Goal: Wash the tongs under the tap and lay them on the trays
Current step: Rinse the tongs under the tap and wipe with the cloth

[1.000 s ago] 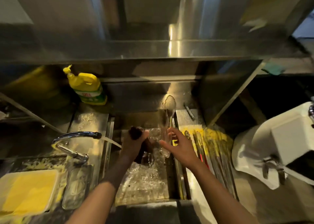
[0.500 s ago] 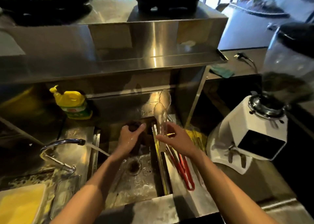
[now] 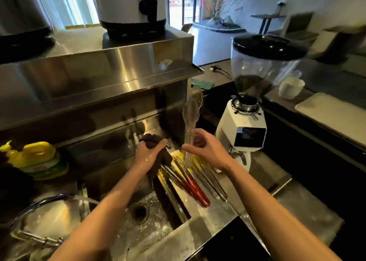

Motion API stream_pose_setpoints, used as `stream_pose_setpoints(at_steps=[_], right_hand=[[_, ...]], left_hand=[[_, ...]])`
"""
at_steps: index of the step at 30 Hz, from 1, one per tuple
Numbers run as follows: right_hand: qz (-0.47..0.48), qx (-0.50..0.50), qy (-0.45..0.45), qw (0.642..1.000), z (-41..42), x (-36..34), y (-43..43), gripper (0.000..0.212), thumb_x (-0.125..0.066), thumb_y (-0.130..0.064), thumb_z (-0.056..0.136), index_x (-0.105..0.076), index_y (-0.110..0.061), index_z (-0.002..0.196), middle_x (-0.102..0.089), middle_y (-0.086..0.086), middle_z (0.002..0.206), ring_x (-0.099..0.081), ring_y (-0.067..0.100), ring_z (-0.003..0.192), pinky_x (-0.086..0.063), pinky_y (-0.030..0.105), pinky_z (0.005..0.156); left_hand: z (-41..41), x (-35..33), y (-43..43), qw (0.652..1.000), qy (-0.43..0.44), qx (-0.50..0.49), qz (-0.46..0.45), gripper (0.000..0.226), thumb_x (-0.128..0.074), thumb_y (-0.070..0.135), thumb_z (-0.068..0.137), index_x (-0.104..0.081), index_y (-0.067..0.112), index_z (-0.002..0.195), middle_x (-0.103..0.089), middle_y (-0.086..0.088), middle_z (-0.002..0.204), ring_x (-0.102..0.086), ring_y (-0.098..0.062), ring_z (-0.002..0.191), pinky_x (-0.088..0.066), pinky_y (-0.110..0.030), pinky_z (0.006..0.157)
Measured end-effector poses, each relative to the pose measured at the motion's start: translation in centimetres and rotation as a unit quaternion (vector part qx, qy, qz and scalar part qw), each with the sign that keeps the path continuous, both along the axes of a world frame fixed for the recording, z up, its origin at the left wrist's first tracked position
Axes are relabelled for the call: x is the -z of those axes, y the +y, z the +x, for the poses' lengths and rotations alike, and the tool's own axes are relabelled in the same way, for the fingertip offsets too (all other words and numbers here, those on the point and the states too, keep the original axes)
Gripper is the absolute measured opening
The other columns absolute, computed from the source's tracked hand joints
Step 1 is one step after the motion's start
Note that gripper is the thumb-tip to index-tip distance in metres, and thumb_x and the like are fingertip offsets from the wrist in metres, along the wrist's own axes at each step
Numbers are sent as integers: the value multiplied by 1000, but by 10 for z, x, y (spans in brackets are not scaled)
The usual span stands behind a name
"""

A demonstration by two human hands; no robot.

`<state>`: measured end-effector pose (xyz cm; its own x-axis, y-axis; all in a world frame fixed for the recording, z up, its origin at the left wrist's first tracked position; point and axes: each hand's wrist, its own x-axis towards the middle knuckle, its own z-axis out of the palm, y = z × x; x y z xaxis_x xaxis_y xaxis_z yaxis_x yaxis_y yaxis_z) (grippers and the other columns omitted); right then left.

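My right-hand grip (image 3: 206,150) is pinched on the clear tongs (image 3: 191,126) near their hinge end, fingers closed around the lower shaft; my left-hand grip (image 3: 147,156) is clenched around a dark cloth (image 3: 158,154). The tongs stand nearly upright, long axis vertical, scalloped tips up and slightly away from me, hinge end pointing down at the draining tray (image 3: 198,205) directly below the right hand. I judge the next move to be a lay-down: rotate the long axis from vertical to flat and lower, with the right hand nearer the tray and the left over the sink's right edge. The sink (image 3: 150,231) is the largest container; I see only its drain (image 3: 139,214) and water film. The tap (image 3: 49,201) at left is running into it. The tray holds several tongs lying parallel, among them a red-handled pair (image 3: 196,189) and steel pairs (image 3: 213,183) beside it.
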<state>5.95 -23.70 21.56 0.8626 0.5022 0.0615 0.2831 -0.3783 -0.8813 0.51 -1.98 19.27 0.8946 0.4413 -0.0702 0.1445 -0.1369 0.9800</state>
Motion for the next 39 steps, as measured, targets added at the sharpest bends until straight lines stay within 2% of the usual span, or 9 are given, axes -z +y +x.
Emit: stream_pose_setpoints(at_steps=[4,9,13,17,25,29,32,34,39], right_hand=[[12,68,-10,998,-10,-16,-50,47,-76,-54,81,-58,-37,120,-68,-9,111,-66,4,100,-54,27,85],[32,181,-11,983,-20,-25,-117,59,-79,-65,71,-61,-39,120,-71,-7,110,-68,7,100,-57,39,93],[48,249,-12,967,-29,-35,-171,50,-81,-55,74,-63,-35,116,-72,-7,105,-69,6,95,-57,34,91],[47,302,-23,952,-37,-45,-226,47,-79,-53,77,-62,-31,115,-73,-4,100,-70,9,93,-56,29,82],[-10,416,-32,909,-40,-51,-354,58,-70,-68,77,-61,-35,123,-68,-13,101,-66,5,93,-58,35,87],[-40,477,-32,877,-39,-55,-424,56,-65,-72,77,-60,-33,118,-68,-14,98,-66,5,93,-56,38,89],[-72,528,-30,846,-36,-62,-471,61,-60,-69,84,-60,-25,126,-65,-14,97,-62,2,88,-55,33,83],[-95,559,-31,823,-33,-66,-500,58,-56,-71,86,-63,-25,119,-65,-14,97,-61,3,85,-55,34,80],[-111,602,13,791,-29,-61,-569,63,-57,-75,82,-61,-24,118,-68,-9,93,-69,12,77,-59,41,77]], left_hand=[[16,-20,-38,998,-13,58,15,19,-76,34,84,-70,16,87,-69,2,81,-64,-8,77,-46,-21,68],[44,-34,-98,991,-33,129,28,27,-79,38,80,-74,14,91,-72,-3,87,-67,-19,85,-51,-34,79],[55,-48,-162,981,-54,187,-4,29,-78,24,83,-68,0,97,-68,-4,86,-64,-15,77,-52,-22,72],[62,-59,-228,966,-44,256,-11,17,-77,29,84,-68,15,78,-70,-5,81,-66,-16,75,-51,-35,77],[87,-74,-373,945,-19,325,-24,22,-77,41,81,-59,29,83,-67,3,88,-64,-12,84,-50,-35,87],[103,-77,-449,937,-6,349,-28,28,-78,42,80,-63,22,94,-69,4,86,-66,-11,82,-50,-29,77],[115,-78,-500,926,16,375,-47,31,-78,39,81,-64,18,98,-69,1,87,-65,-11,80,-49,-28,73],[121,-79,-530,918,28,389,-70,36,-78,38,81,-64,15,104,-70,-2,90,-67,-14,81,-51,-27,68],[125,-79,-594,898,47,425,-102,20,-75,33,85,-60,21,90,-66,0,84,-63,-12,75,-49,-26,59]])
